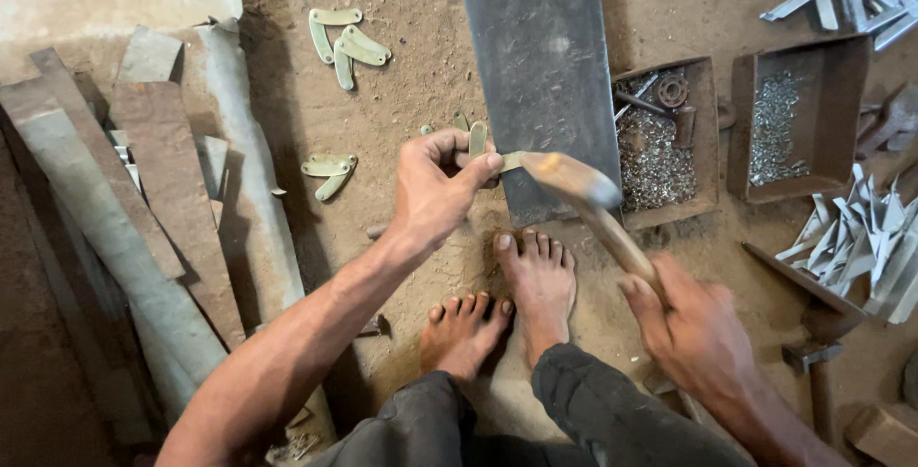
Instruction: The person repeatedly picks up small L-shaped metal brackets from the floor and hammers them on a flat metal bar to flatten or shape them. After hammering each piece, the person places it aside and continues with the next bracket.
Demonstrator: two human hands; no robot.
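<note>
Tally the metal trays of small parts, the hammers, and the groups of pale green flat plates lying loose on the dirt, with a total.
Metal trays of small parts: 2, the left tray and the right tray
Hammers: 2, the hammer in the right hand and the second hammer on the ground
Groups of green plates: 2, the upper group and the lower group
Total: 6

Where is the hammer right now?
The hammer is in the right hand, its head beside the left hand, at the dark metal slab's near end.
</note>
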